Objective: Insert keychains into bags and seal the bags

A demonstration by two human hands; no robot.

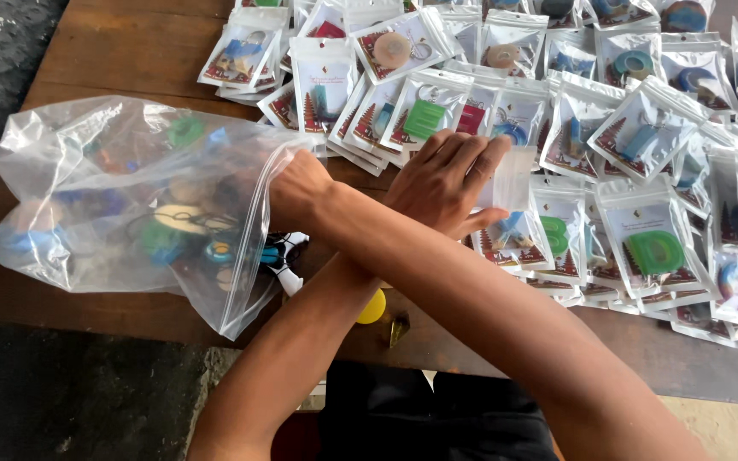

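arms: crossed over the desk [113,51]. My right forearm runs up-left, my left forearm runs up-right and passes over it.
right hand [296,192]: wrist-deep in the mouth of the big clear zip bag [87,145]; fingers are behind the plastic, so I can't tell whether that grip is closed on anything.
left hand [446,183]: flat, fingers together, lying on a small empty clear pouch [514,175]; thumb tucked under its lower edge, so a light pinch on the pouch, nothing else in the grip.
bag position: left of both hands, lying on its side on the desk, mouth facing right toward me, long axis roughly left-right.
bag contents: loose coloured keyring pieces [181,222], rounds and rings, heaped just past my right fingertips.
pouch position: just right of my left fingertips, on top of the spread of filled pouches [651,248], long axis roughly upright in the view, which end is open I can't tell.
nearer hand: right to the loose pieces, left to the empty pouch.
gap: bag mouth and empty pouch are near, with my crossed wrists between them.
other: small yellow round thing [372,309] at the desk's near edge, under my arms.
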